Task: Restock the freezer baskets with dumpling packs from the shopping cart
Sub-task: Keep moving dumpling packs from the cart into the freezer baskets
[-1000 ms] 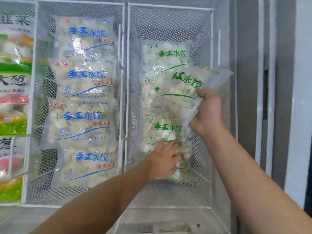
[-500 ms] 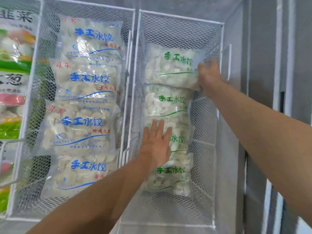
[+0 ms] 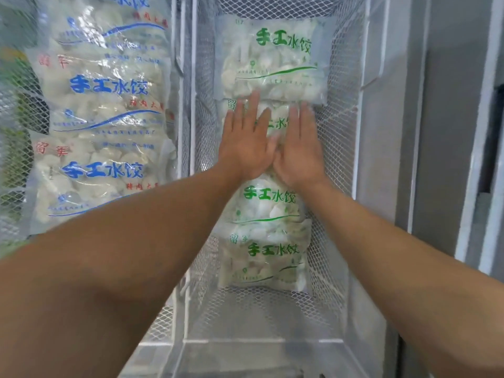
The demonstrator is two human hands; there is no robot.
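Note:
A white wire freezer basket holds a column of clear dumpling packs with green lettering. The far pack lies flat at the top of the column. Both hands lie flat, fingers straight, on the second pack, side by side. My left hand covers its left half and my right hand covers its right half. Two more green-lettered packs lie nearer me, below my wrists. Neither hand holds anything.
The neighbouring wire basket on the left is filled with blue-lettered dumpling packs. Further left, green and colourful packages show at the edge. A grey freezer wall and frame run along the right. The basket's near floor is bare mesh.
My right hand has let go of the far pack, which now lies in the basket, and moved down beside my left hand. Both palms now press on the second pack.

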